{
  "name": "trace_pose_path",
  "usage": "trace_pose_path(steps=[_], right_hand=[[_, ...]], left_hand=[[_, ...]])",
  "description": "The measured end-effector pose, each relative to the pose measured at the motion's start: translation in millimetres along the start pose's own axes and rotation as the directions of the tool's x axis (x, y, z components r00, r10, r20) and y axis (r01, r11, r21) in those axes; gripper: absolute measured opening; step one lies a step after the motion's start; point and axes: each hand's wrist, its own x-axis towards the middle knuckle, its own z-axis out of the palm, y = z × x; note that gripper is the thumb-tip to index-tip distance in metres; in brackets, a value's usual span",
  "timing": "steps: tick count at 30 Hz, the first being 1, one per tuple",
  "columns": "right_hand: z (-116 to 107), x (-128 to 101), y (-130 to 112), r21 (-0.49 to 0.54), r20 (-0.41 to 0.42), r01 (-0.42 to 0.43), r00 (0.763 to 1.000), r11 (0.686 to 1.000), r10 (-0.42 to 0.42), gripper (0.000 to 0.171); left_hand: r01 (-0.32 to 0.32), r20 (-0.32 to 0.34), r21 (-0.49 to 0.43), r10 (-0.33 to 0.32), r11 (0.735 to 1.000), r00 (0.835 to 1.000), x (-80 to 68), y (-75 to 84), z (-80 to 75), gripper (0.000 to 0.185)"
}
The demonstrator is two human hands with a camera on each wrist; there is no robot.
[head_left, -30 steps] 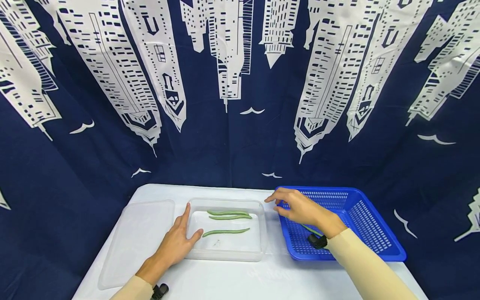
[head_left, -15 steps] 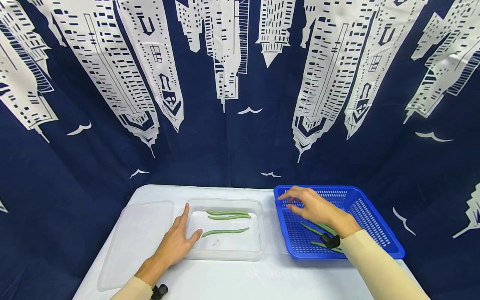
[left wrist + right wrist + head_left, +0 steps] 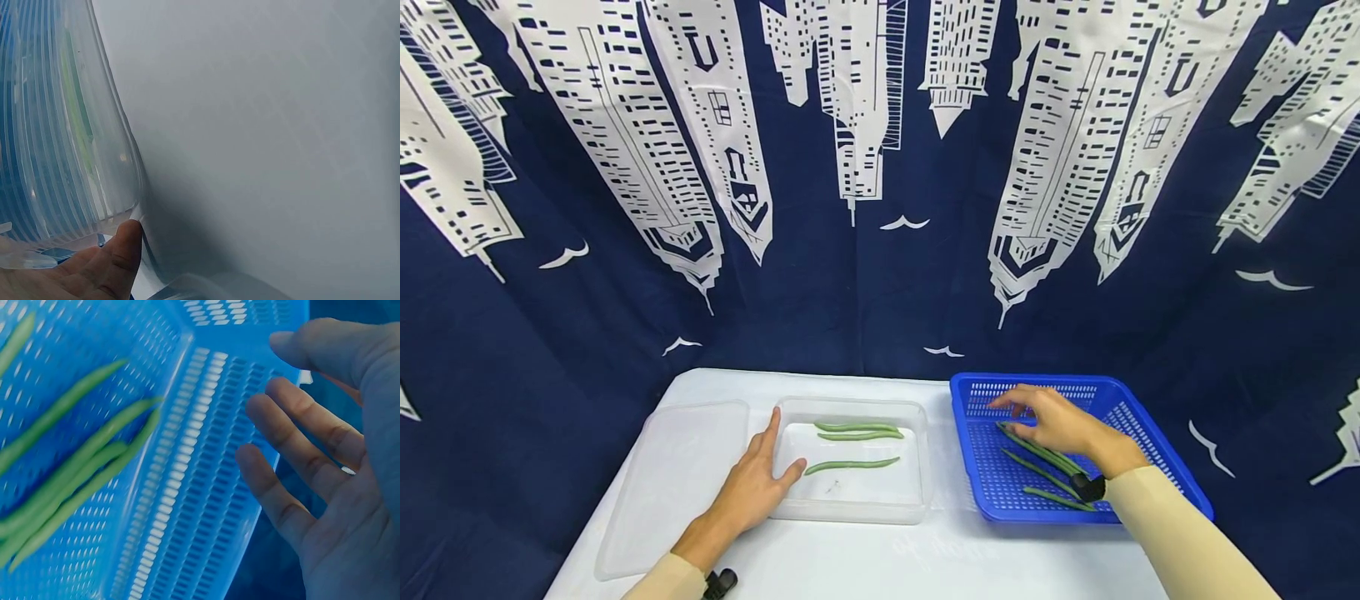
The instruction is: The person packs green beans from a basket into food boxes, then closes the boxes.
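Observation:
My left hand (image 3: pixel 748 492) rests at the left side of a clear plastic container (image 3: pixel 850 510), its fingers extended along the wall and its thumb over the rim. Inside lie 3 green beans (image 3: pixel 853 464), two close together at the back and one nearer the front. In the left wrist view a fingertip (image 3: pixel 129 240) meets the container's corner. Over the blue perforated basket (image 3: pixel 967 471) hovers my right hand (image 3: pixel 1052 425), fingers loosely bent, holding nothing. Several green beans (image 3: pixel 1051 477) lie in the basket beneath it; the right wrist view shows a gap between these beans (image 3: pixel 67 404) and the fingers.
A translucent flat lid (image 3: pixel 670 483) lies on the white table (image 3: pixel 940 554) left of the container. Between container and basket runs a narrow strip of tabletop. A dark blue curtain (image 3: pixel 850 308) with printed white buildings hangs behind the table.
My right hand has moved rightward, from the basket's left rim to over its inside, uncovering more of the beans there. My left hand and the beans in the container stay put.

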Motion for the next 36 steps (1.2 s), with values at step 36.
trace_pose_path(steps=[36], right_hand=[[31, -10, 35, 0.156, 0.312, -0.024, 0.950, 0.987, -0.026, 0.065]], left_hand=[[0.001, -0.006, 0.003, -0.001, 1.000, 1.000, 2.0, -0.7, -2.9, 0.104]])
